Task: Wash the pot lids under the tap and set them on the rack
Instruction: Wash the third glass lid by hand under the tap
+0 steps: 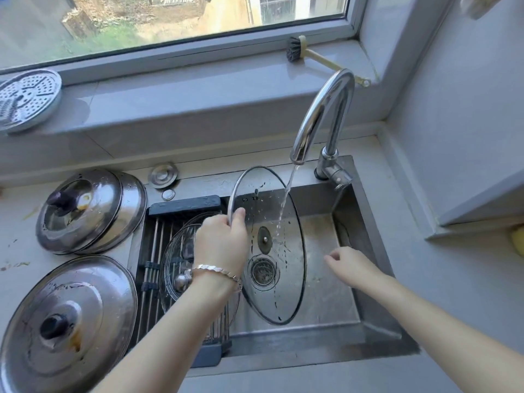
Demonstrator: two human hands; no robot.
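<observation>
Glass lid (283, 251) stands on edge over the sink (377, 330) in the stream from the tap (323, 114), the left hand (221, 242) with fingers clamped on its rim and the right hand (351, 265) hovering with fingers apart, while a second glass lid (178, 251) seemingly lies washed on the rack (153, 251) and stained steel lids (68, 319) wait on the desk (17, 222).

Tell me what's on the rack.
One glass lid lies on the rack, knob up. The left arm covers part of both, so anything there is unseen.
</observation>
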